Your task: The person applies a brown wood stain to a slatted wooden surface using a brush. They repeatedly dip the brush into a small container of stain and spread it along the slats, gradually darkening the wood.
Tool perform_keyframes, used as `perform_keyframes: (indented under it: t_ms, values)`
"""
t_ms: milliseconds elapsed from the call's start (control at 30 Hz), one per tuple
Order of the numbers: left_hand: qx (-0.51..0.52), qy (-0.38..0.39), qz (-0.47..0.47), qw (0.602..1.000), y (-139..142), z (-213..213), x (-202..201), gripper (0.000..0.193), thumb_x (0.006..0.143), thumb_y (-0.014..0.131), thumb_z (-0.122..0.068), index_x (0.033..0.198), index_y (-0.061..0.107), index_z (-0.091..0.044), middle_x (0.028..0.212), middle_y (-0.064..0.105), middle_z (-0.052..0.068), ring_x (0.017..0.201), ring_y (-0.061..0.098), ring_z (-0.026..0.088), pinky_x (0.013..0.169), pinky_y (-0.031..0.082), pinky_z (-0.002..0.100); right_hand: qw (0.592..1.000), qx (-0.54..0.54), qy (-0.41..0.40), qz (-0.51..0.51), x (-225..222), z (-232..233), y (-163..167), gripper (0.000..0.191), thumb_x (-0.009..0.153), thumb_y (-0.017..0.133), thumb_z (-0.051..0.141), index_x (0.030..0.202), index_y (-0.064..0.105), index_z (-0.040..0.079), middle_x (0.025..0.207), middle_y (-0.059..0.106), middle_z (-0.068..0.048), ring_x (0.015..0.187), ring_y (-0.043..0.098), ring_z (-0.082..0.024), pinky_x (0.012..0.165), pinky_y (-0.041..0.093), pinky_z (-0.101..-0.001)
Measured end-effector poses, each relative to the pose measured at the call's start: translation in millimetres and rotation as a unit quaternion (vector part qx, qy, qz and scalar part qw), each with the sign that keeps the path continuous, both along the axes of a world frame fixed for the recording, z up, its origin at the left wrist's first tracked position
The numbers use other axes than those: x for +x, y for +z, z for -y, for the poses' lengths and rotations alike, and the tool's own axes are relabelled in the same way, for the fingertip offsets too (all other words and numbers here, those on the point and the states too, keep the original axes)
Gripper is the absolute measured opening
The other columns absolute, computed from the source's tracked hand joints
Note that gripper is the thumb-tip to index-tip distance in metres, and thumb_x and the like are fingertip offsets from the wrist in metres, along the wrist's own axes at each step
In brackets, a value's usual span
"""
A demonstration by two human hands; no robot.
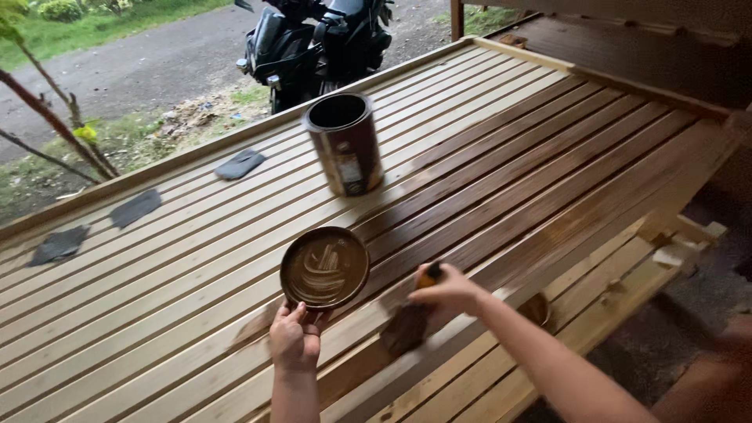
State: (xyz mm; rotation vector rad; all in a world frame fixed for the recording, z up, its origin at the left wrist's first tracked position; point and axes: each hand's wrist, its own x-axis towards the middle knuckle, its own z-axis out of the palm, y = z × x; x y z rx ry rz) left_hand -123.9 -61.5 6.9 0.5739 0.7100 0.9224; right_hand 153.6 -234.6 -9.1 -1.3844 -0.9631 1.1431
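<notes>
Head view: left hand (294, 338) pinched the near rim of a shallow round dish (324, 268) of dark brown stain, which rested on the slatted wooden frame (157, 313). Right hand (445, 293) was closed around the handle of a paintbrush (409, 323), its bristles pressed to a slat just right of the dish. Dish judged light and rigid but slop-prone, with a slick wet inside; the rim at the near edge looked the safest hold, kept level. Brush judged light, with a stiff handle and soft, loaded bristles likely to drip. An open stain can (344, 143) stood farther up the slats, probably heavy if full. Three dark pads (240, 164) lay along the far rail. Motion blur smeared the brush head; the handle was mostly hidden by fingers. A motorcycle (313, 39) beyond was cut off at the top edge.
</notes>
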Motion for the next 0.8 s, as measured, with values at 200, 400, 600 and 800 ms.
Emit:
perform_keyframes:
  t_ms: [200,400,600,800]
  values:
    - [-0.035,-0.01,-0.003,0.999,-9.2,47.4,135.9,0.041,0.102,0.034,-0.004,0.14,0.048,-0.004,0.125,0.064,0.016,0.109,0.065,0.032,0.094,0.056,0.052,0.981,-0.082,-0.169,0.038,210.5,98.1,5.9,0.019,0.081,0.082,0.017,0.083,0.067,0.005,0.071,0.066,-0.009,0.054,0.063,-0.018,0.042,0.059,-0.0309]
    - [-0.033,-0.011,0.018,0.999,-35.5,78.0,230.2,0.039,0.101,0.039,-0.003,0.139,0.05,-0.004,0.122,0.065,0.013,0.106,0.066,0.029,0.09,0.056,0.05,0.943,-0.069,-0.239,0.22,381.4,151.6,3.7,0.023,0.08,0.083,0.022,0.083,0.067,0.007,0.069,0.067,-0.007,0.055,0.06,-0.015,0.045,0.055,-0.0293]
    - [-0.002,0.0,0.011,1.0,-53.0,80.6,270.4,0.042,0.101,0.044,0.0,0.141,0.053,-0.006,0.121,0.065,0.01,0.103,0.065,0.027,0.083,0.055,0.047,0.763,-0.189,-0.195,0.586,465.4,165.4,29.7,0.027,0.092,0.072,0.039,0.098,0.069,0.013,0.073,0.068,-0.007,0.057,0.063,-0.017,0.051,0.054,-0.0322]
    - [-0.026,-0.004,0.015,1.0,-45.4,80.3,286.0,0.043,0.098,0.038,-0.002,0.139,0.052,-0.007,0.125,0.066,0.012,0.107,0.068,0.028,0.091,0.057,0.052,0.773,-0.17,-0.146,0.593,394.1,140.7,14.2,0.016,0.095,0.058,0.023,0.1,0.064,0.009,0.077,0.066,-0.007,0.052,0.061,-0.015,0.044,0.056,-0.0294]
